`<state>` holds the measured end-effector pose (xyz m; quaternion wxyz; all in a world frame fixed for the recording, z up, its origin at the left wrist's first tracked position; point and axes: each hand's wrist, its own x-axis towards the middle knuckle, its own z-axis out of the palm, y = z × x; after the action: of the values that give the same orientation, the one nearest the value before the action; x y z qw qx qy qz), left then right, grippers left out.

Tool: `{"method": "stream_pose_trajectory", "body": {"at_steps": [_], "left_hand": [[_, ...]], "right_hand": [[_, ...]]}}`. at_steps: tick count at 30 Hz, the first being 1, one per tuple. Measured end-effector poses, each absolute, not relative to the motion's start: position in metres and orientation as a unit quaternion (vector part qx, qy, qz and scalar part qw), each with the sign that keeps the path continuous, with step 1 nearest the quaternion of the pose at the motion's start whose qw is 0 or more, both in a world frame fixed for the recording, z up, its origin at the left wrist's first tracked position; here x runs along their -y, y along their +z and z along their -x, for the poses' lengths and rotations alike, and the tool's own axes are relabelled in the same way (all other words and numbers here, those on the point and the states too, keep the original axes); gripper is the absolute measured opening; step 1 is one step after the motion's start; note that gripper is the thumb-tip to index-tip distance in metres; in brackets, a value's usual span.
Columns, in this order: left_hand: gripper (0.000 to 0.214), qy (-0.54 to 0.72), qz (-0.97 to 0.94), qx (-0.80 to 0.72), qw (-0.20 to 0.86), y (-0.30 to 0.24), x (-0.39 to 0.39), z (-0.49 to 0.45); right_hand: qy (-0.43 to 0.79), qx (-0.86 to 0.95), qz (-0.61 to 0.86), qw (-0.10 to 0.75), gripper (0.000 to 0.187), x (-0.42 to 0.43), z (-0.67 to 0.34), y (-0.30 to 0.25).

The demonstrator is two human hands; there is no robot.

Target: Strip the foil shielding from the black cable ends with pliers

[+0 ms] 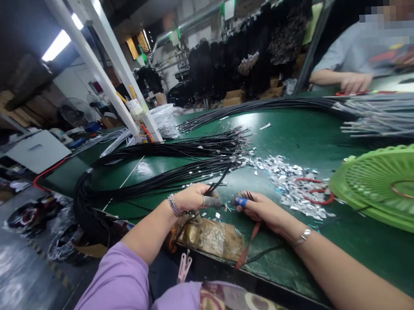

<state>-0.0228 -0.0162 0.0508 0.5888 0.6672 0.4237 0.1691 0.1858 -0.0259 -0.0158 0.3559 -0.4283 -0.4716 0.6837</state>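
My left hand [198,197], with a grey finger cover on the thumb, is closed around a thin black cable [223,177]. The cable's stripped end, showing fine pale wires [227,206], points toward my right hand. Blue tape wraps a finger of my right hand [255,205], whose fingers are pinched together just right of those wires; what they hold is hidden. Beyond my hands lie bundles of black cables [180,172] with their cut ends facing right. A worn, taped block [210,237] sits below my hands at the table's edge.
Silvery scraps [290,181] cover the green table [305,132] ahead and to the right, beside red-handled tool grips [320,198]. A green plastic basket [383,184] stands at right. Grey-sleeved cables [377,115] lie behind it. Another person's hand [356,82] rests across the table. White posts [117,63] rise at left.
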Motion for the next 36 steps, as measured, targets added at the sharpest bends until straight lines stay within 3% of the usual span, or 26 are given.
{"method": "stream_pose_trajectory", "body": {"at_steps": [8,16,21,24,27,36], "left_hand": [[0.043,0.291,-0.604,-0.489,0.558,0.105,0.108,0.098],[0.056,0.296,-0.423,-0.579,0.631,0.011,0.207,0.128],[0.058,0.263,-0.4,-0.535,0.696,-0.018,0.209,0.111],[0.054,0.239,-0.403,-0.494,0.733,-0.023,0.202,0.107],[0.048,0.218,-0.404,-0.459,0.76,-0.026,0.198,0.105],[0.047,0.192,-0.388,-0.413,0.801,-0.031,0.192,0.099]], "right_hand": [[0.57,0.622,0.422,0.331,0.039,0.027,-0.195,-0.018],[0.455,0.77,0.382,0.232,0.039,0.048,-0.187,-0.001],[0.358,0.874,0.238,0.225,0.018,0.085,-0.172,0.004],[0.256,0.916,0.124,0.283,0.029,0.114,-0.157,0.004],[0.186,0.94,0.088,0.273,0.035,0.136,-0.141,0.0],[0.169,0.95,0.062,0.254,0.028,0.143,-0.12,-0.017]]}}
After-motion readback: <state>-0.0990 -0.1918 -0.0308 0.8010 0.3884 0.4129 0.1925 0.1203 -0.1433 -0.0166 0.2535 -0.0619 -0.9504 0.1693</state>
